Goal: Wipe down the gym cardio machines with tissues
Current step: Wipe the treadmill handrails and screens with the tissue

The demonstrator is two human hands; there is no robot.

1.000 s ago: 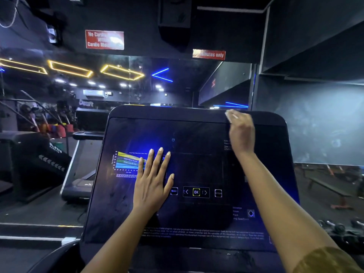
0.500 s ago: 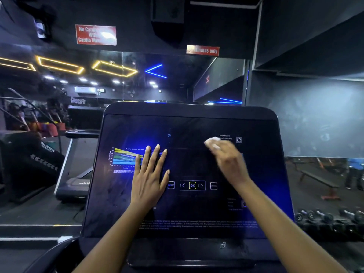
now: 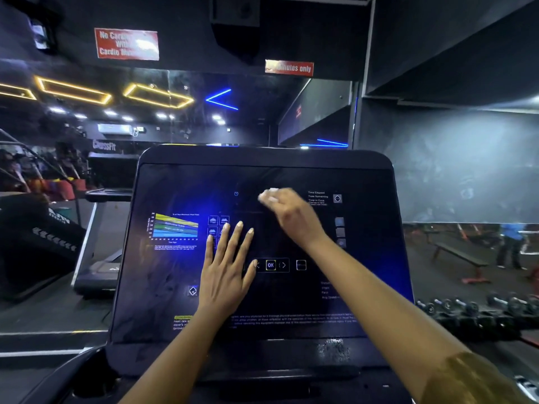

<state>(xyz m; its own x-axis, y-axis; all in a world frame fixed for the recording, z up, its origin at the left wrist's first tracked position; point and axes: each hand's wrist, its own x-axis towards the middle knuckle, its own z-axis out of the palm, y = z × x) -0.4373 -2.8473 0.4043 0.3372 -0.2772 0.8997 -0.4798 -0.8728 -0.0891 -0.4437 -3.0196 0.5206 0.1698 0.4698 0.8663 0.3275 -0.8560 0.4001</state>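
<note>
- The left hand (image 3: pixel 226 268) lies flat, fingers spread, on the dark glossy cardio machine console (image 3: pixel 175 287), left of its OK button (image 3: pixel 270 265).
- The right hand (image 3: pixel 294 217) pinches a crumpled white tissue (image 3: pixel 269 196) against the console, above that button.

— What colour is the console (image 3: pixel 376 258)?
— Glossy black with a blue sheen. Its chart (image 3: pixel 176 225) has slanted yellow, green and blue bands, and the OK button (image 3: pixel 270 265) is framed in yellow.
— And the tissue (image 3: pixel 268 196)?
— White. The sign (image 3: pixel 127 43) is red with white letters, and the sleeve (image 3: pixel 466 380) is mustard.
</note>
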